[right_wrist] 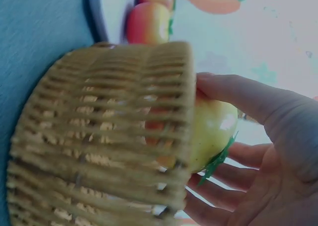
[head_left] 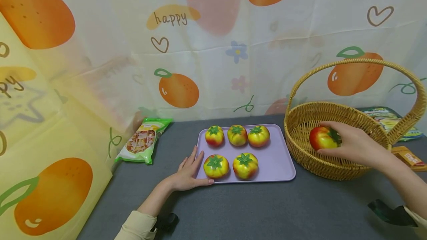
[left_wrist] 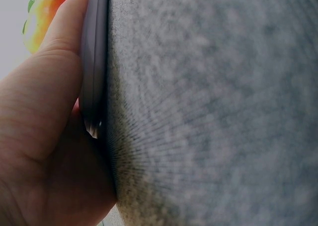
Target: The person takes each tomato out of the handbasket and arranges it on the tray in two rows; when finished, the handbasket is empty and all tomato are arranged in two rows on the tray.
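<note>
My right hand [head_left: 353, 143] holds a red-and-yellow tomato [head_left: 322, 138] with a green leafy top, inside the wicker basket [head_left: 333, 171]. In the right wrist view, the thumb and fingers lie about the tomato [right_wrist: 213, 131], partly hidden behind the basket's woven wall [right_wrist: 99, 131]. My left hand [head_left: 186, 173] rests at the left end of the lilac tray [head_left: 275, 162], fingers extended along its side and thumb at its front edge. On the tray sit several similar tomatoes [head_left: 245, 166], in a back row and a front row.
A green-and-white food bag [head_left: 141, 142] lies at the back left. Behind the basket is another printed package [head_left: 383, 116], and a small orange-brown packet [head_left: 408, 157] lies to its right. The basket's tall handle [head_left: 347, 61] arches over it. A fruit-printed cloth [head_left: 213, 66] hangs behind the dark table.
</note>
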Motion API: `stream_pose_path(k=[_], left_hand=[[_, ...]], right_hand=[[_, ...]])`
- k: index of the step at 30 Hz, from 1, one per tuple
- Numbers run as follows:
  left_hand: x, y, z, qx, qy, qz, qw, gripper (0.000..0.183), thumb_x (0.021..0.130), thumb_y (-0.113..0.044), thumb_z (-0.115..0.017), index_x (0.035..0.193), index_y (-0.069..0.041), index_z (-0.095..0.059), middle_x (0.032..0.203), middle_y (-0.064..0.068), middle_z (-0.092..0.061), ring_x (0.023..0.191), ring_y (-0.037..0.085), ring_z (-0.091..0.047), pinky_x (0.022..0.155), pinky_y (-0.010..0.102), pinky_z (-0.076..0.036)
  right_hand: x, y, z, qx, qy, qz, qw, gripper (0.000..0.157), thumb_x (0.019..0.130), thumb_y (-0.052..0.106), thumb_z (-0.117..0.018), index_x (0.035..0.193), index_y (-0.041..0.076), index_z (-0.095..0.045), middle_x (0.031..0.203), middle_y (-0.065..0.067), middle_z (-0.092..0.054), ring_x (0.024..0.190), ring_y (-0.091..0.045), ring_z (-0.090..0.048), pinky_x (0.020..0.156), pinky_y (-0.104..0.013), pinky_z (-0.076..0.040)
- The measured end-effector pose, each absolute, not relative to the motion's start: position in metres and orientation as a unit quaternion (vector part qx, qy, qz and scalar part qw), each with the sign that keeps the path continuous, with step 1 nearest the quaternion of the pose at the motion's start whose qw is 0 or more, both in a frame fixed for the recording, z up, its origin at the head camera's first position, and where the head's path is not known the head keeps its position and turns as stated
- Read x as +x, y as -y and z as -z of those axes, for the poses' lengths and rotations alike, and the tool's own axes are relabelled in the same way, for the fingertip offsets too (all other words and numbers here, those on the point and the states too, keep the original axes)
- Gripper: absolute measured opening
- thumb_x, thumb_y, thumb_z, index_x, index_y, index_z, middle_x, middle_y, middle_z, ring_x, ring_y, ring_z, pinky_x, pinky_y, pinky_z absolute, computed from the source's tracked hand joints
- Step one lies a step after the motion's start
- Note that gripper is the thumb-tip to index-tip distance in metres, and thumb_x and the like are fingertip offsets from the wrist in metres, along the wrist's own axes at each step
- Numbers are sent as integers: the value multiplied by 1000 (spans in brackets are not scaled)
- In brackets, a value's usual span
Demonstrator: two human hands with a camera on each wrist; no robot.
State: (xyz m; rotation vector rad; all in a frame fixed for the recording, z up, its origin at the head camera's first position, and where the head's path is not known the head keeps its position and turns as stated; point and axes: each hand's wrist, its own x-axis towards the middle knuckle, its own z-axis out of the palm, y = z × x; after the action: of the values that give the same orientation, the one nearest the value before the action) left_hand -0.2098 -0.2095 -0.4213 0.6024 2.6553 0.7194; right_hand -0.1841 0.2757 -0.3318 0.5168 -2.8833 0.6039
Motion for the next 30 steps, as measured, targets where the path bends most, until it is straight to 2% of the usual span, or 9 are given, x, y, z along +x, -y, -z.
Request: stream_pose_path(k=[6,13,24,30], left_hand=[[-210,210,422,213,-930,-253,162,110,81,-64,-66,157,-8,-10,161,16,14,148,35,1,113,57,2],[-211,210,422,214,-928,-256,164,108,82,-63,-65,157,-8,-9,161,17,14,147,37,2,113,58,2],[-211,210,422,210,-929,-255,169,110,81,-65,-65,157,-10,-8,161,15,15,148,35,2,113,57,3],[-211,211,422,208,-928,-256,171,110,81,-66,-65,157,-11,-8,161,15,16,148,34,3,113,56,3]], right_hand=[[-182,-262,324,173,959,-211,74,82,75,43,-83,136,-1,-49,121,-24,-58,96,-34,-59,74,-48,-47],[-178,-248,317,184,953,-230,76,82,76,43,-82,137,1,-48,123,-23,-58,102,-36,-57,81,-55,-47],[-172,-225,310,203,943,-254,76,79,75,42,-84,137,6,-50,123,-18,-59,101,-31,-57,78,-48,-49],[-168,-216,310,209,940,-265,54,80,75,43,-83,138,7,-49,127,-18,-57,104,-32,-56,80,-50,-50]])
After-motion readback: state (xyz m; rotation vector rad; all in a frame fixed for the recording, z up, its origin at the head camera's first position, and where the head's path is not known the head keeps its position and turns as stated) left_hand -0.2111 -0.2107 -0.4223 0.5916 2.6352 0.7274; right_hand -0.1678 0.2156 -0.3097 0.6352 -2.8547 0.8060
